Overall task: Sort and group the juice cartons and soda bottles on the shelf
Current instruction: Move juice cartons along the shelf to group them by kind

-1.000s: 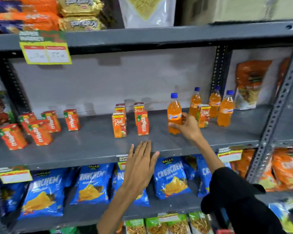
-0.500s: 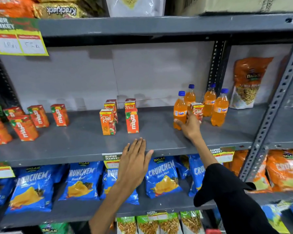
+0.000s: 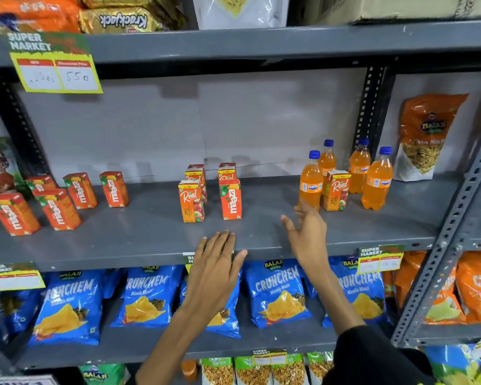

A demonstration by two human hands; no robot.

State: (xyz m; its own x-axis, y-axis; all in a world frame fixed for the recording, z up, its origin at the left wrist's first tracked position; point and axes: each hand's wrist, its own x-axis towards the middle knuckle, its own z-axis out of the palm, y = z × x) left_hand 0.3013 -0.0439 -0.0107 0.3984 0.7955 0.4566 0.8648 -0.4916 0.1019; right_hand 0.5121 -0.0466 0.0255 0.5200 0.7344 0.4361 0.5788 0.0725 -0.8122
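On the grey middle shelf (image 3: 150, 232), several orange Fanta bottles (image 3: 311, 182) with blue caps stand at the right, with one Real juice carton (image 3: 336, 190) among them. At the centre stand Real cartons (image 3: 191, 200) and a Maaza carton (image 3: 230, 199). Several more Maaza cartons (image 3: 81, 190) are grouped at the left. My right hand (image 3: 307, 232) is open just in front of the nearest Fanta bottle, holding nothing. My left hand (image 3: 217, 262) hovers flat and open over the shelf's front edge, below the centre cartons.
Blue Crunchem chip bags (image 3: 275, 293) fill the shelf below, orange bags (image 3: 475, 284) to their right. A Balaji snack pouch (image 3: 425, 137) leans behind the bottles. A perforated steel upright (image 3: 456, 223) slants at the right. Price tags (image 3: 54, 65) hang from shelf edges.
My right hand slid the Fanta bottle rightward next to the other bottles, then let go and drew back, fingers now spread. My left hand stayed near the shelf's front edge.
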